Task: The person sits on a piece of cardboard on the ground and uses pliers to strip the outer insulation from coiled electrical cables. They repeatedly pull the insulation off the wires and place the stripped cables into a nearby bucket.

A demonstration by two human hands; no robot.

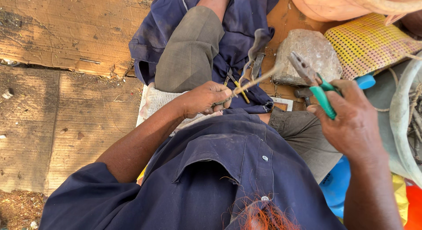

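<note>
Two bare hands work above a lap draped in dark blue cloth (246, 19): the left hand (204, 98) is closed around a thin stick-like piece of wire (252, 82) that slants up to the right, its blurred far end curling near a grey stone (310, 54). The right hand (351, 120) grips green-handled pliers (314, 83), jaws pointing up-left, close to the wire but apart from it. Cardboard (66, 32) covers the ground at left, a yellow woven mat (367, 43) lies beyond the stone

Dark navy work shirt (228, 168), short sleeves, metal snap buttons, grey-brown trousers (189, 50)
</note>
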